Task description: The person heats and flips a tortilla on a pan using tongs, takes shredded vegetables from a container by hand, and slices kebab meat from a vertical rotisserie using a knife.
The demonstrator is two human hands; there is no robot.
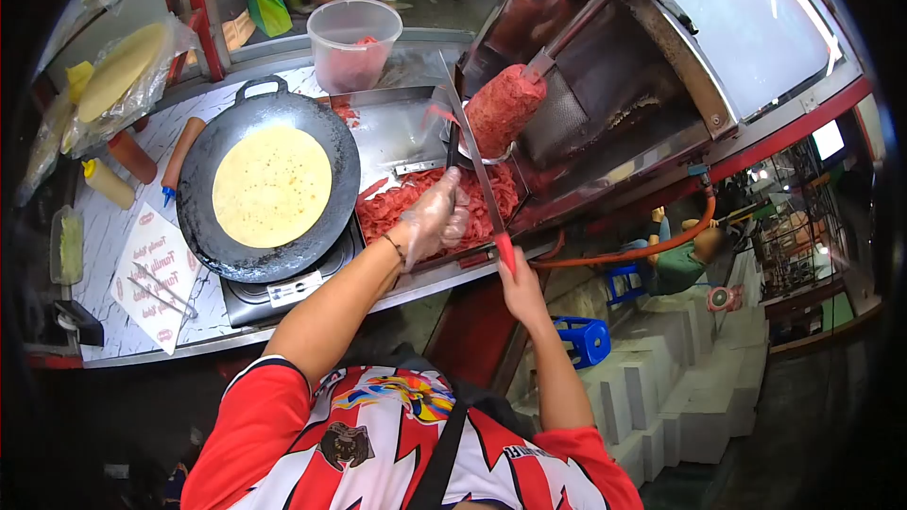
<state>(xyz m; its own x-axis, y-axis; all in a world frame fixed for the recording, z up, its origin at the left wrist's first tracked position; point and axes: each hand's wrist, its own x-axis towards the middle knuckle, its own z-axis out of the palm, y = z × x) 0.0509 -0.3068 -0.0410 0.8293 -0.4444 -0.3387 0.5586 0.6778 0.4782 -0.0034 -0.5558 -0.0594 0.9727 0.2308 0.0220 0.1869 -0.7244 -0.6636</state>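
My left hand [436,217], in a clear plastic glove, is closed round the dark handle of a utensil [453,144] that reaches up beside the meat cone. In my bare right hand [521,291] is the red handle of a long knife [480,165], its blade pointing up and away along the left side of the cone. The red meat cone [506,110] sits on a spit in front of the grill. A thin strip of meat [440,113] shows near the blade. Sliced meat [385,206] lies in the metal tray [406,127] under my left hand.
Left of the tray, a flatbread [272,187] lies on a black pan [196,217] over a stove [295,289]. A plastic tub [353,55] stands behind. Sauce bottles [110,184], printed paper [156,274] and tongs [164,289] are at left. An orange hose [633,255] runs right.
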